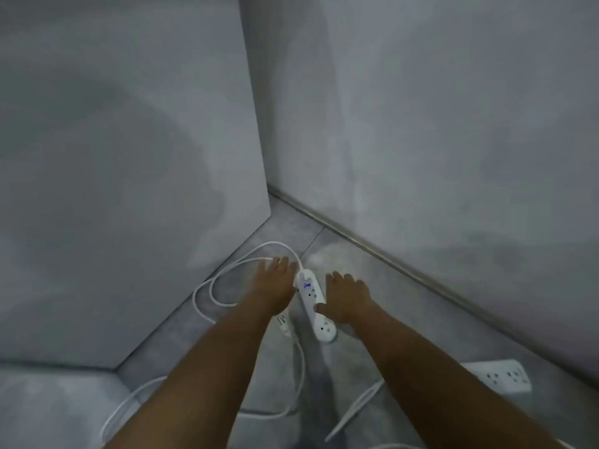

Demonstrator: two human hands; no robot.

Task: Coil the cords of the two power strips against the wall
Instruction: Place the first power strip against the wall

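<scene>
Both hands were down at the floor (382,322) in the corner, on either side of the middle power strip (312,306), which lay flat with its length running from near to far, a little out from the wall (437,150) and its baseboard (356,243). The left hand (275,283) was open, fingers straight and pointing away. It lay over the spot where the white cord (207,288) left the strip's far end, though whether it touched the cord could not be made out. The right hand (348,298) was open too, fingers spread low over the floor just right of the strip, the thumb against the strip's right edge. Neither hand gripped anything. The white cord ran in loose, uneven loops to the left, along the foot of a grey panel (129,163), then swept back toward the near side, with its plug (285,325) lying just left of the strip. The second power strip (500,375) sat nearer and to the right, close against the wall, and its second cord (355,408) trailed off toward the near edge. The work looked to be at its opening step, with the first strip being taken in hand and no cord yet coiled. The next move probably called for closing one hand on the strip to steady it. The other hand would then pick up the cord at the strip's far end and gather the slack into even loops.
</scene>
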